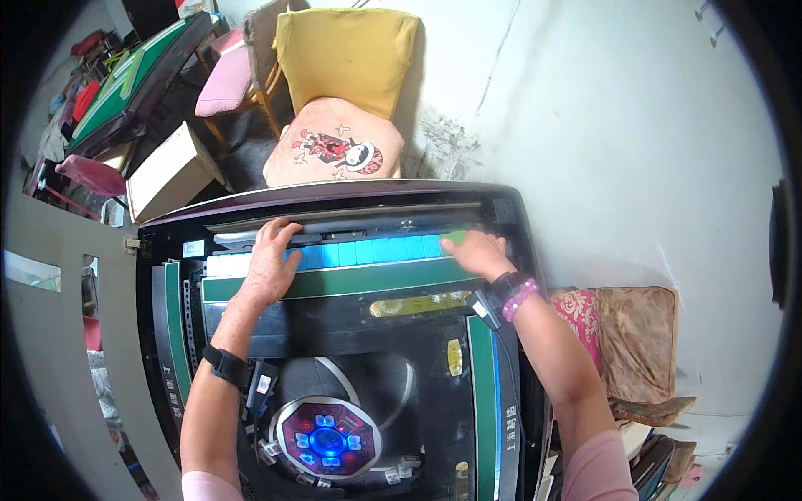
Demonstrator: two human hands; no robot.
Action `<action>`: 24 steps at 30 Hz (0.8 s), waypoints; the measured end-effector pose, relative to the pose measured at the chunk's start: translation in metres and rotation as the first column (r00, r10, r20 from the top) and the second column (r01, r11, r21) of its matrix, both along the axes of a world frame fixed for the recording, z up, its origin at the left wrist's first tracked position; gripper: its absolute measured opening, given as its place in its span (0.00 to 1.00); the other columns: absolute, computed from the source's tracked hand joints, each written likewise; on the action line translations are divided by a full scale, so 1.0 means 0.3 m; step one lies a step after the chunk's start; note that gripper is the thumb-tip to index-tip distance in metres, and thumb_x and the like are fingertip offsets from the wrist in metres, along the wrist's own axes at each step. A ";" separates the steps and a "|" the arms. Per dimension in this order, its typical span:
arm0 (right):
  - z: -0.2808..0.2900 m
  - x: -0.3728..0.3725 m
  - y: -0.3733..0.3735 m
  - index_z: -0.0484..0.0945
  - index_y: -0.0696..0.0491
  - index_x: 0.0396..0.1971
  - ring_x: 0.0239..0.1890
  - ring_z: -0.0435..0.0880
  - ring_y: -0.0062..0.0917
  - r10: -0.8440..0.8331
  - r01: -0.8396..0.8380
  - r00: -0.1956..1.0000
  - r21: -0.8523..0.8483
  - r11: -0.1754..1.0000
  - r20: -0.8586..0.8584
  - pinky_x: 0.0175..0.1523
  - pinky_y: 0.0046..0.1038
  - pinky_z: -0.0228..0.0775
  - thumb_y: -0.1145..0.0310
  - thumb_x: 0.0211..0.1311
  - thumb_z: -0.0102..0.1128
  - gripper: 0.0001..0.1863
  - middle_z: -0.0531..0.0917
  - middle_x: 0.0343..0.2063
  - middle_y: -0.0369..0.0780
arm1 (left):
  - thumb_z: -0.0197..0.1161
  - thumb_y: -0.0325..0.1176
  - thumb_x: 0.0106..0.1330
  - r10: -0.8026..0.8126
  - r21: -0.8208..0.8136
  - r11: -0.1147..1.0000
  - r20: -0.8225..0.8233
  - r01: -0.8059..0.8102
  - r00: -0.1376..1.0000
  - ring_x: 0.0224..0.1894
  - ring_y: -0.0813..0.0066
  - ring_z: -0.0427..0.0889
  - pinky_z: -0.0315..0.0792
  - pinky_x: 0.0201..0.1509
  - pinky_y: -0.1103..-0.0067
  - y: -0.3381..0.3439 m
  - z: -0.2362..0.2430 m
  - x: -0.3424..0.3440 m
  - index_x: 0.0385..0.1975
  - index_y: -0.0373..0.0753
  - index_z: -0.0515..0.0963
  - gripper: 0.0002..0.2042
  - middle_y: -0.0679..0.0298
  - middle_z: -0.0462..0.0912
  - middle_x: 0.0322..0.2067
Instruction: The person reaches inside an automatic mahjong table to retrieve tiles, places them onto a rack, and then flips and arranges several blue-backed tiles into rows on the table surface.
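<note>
One tile row (372, 252) crosses the frame's middle, touched by your left hand (271, 263) and right hand (479, 253); I cannot tell whether either grip clamps it.

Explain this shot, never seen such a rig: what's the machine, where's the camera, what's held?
There's no robot: these are a person's bare hands. The single picture comes from the left of two fisheye cameras on the person's head, looking down, so edges bend near the rim.

Below is a dark table frame with its inside exposed. Near its far side, a row of small blocks, mostly blue, sits behind a green strip. A lit octagonal unit is nearer the person.

The left hand reaches across the row's left part; the right hand is at its right end. Whether either grips a block, I can't tell.
</note>
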State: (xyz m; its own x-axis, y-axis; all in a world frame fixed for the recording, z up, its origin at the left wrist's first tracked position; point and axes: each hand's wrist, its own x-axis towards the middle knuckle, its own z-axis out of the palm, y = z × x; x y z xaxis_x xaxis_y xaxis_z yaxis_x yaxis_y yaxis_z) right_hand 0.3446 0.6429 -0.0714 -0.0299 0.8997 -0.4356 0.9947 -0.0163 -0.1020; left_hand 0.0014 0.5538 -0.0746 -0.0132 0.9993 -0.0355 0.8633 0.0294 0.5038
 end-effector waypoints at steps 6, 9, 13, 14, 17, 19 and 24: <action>0.002 -0.021 -0.014 0.81 0.59 0.40 0.49 0.81 0.41 -0.149 0.156 0.983 0.068 0.985 -0.105 0.57 0.43 0.60 0.43 0.54 0.63 0.31 0.83 0.43 0.50 | 0.62 0.27 0.59 0.029 0.001 1.000 0.020 -0.029 0.999 0.67 0.50 0.57 0.54 0.71 0.63 -0.010 -0.014 -0.002 0.55 0.40 0.71 0.22 0.47 0.61 0.62; -0.010 -0.025 -0.004 0.80 0.59 0.43 0.51 0.80 0.41 -0.176 0.184 0.976 0.048 0.982 -0.125 0.58 0.43 0.59 0.44 0.52 0.65 0.32 0.83 0.44 0.50 | 0.63 0.28 0.58 0.034 -0.006 0.999 0.023 -0.034 0.999 0.67 0.49 0.57 0.54 0.71 0.63 -0.018 -0.010 -0.003 0.55 0.40 0.72 0.22 0.47 0.61 0.62; -0.058 0.043 0.032 0.78 0.59 0.46 0.53 0.78 0.42 -0.222 0.229 0.955 0.016 0.973 -0.198 0.61 0.43 0.58 0.46 0.52 0.65 0.32 0.81 0.48 0.50 | 0.62 0.27 0.59 0.032 -0.032 0.999 0.036 -0.031 0.999 0.68 0.49 0.56 0.54 0.71 0.63 -0.011 -0.009 0.006 0.56 0.42 0.71 0.22 0.48 0.59 0.63; -0.025 0.041 0.033 0.77 0.58 0.46 0.55 0.77 0.42 -0.225 0.228 0.955 -0.009 0.974 -0.191 0.62 0.44 0.57 0.46 0.53 0.64 0.31 0.80 0.49 0.50 | 0.62 0.27 0.59 0.036 -0.033 0.999 0.034 -0.035 0.999 0.68 0.49 0.56 0.54 0.71 0.63 -0.012 -0.007 0.002 0.56 0.42 0.71 0.22 0.48 0.59 0.63; -0.068 0.171 0.069 0.79 0.58 0.39 0.45 0.82 0.34 -0.235 0.252 0.809 -0.043 0.967 -0.539 0.52 0.34 0.69 0.57 0.55 0.66 0.20 0.84 0.38 0.46 | 0.62 0.28 0.59 0.021 -0.028 0.999 0.043 -0.020 0.999 0.67 0.49 0.57 0.54 0.71 0.63 -0.002 0.001 0.020 0.55 0.42 0.72 0.22 0.49 0.60 0.62; 0.085 0.104 0.031 0.77 0.58 0.38 0.35 0.79 0.20 -0.211 0.192 0.678 -0.108 0.975 -0.704 0.42 0.24 0.70 0.66 0.59 0.64 0.12 0.82 0.31 0.36 | 0.61 0.31 0.61 0.049 -0.062 0.997 0.092 -0.044 0.995 0.66 0.50 0.58 0.55 0.70 0.64 -0.008 0.011 0.019 0.55 0.41 0.72 0.21 0.49 0.62 0.61; 0.195 -0.109 -0.081 0.77 0.58 0.38 0.34 0.80 0.25 -0.171 0.013 0.534 -0.194 0.981 -0.828 0.39 0.28 0.74 0.64 0.60 0.65 0.14 0.81 0.32 0.38 | 0.56 0.48 0.68 0.105 -0.139 0.989 0.481 -0.043 0.870 0.59 0.61 0.70 0.65 0.62 0.71 0.016 -0.009 0.107 0.57 0.34 0.71 0.26 0.52 0.69 0.56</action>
State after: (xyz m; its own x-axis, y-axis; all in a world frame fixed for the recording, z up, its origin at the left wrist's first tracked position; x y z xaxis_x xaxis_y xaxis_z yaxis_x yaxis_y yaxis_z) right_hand 0.3120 0.6187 -0.0128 -0.3724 0.8472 -0.3790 0.4451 -0.1953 -0.8739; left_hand 0.0333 0.5586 -0.0774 -0.0373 0.9838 -0.1756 0.5032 0.1703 0.8472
